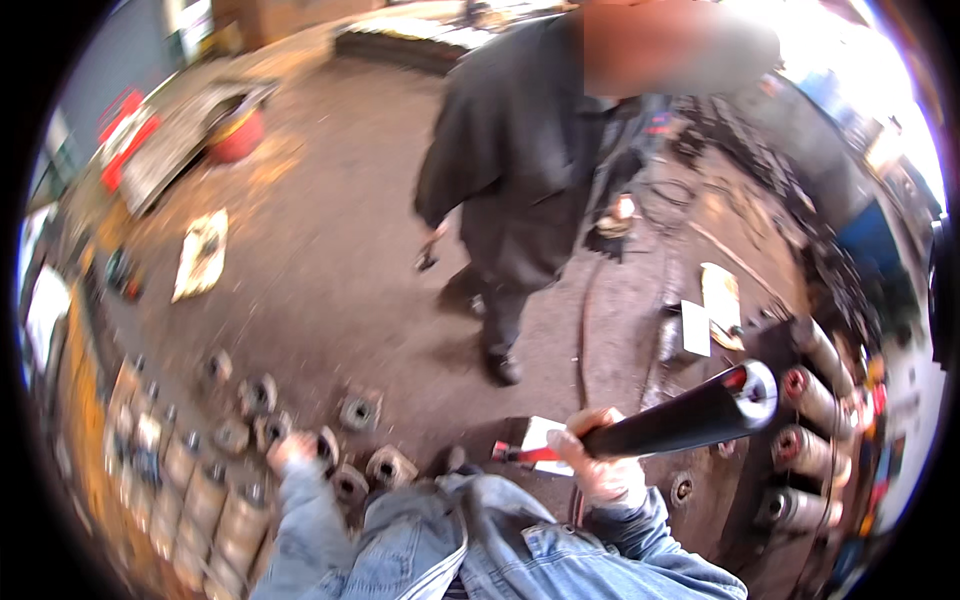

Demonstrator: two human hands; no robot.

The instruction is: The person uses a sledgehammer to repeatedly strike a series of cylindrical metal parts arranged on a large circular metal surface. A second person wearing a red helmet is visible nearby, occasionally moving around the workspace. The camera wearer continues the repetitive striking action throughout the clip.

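Observation:
My right hand (606,468) is closed around the lower end of a long black tube (670,415). The tube tilts up to the right, and its open far end shows a pale, shiny rim with some red inside. Low on the left, my left hand (292,450) is among several round metal flanged parts (258,396); its fingers are blurred, and whether they grip one is unclear. Another squarish flanged part (360,410) sits a little farther off. Beside my right hand, a red-handled tool (522,455) lies partly over a white sheet (542,440).
A person in dark clothes (530,130) stands facing me, holding a small dark object. Rows of metal cylinders (200,500) stand at left; more cylinders (810,450) lie at right. A hose (585,330) crosses the floor. A red bucket (235,135) stands at far left.

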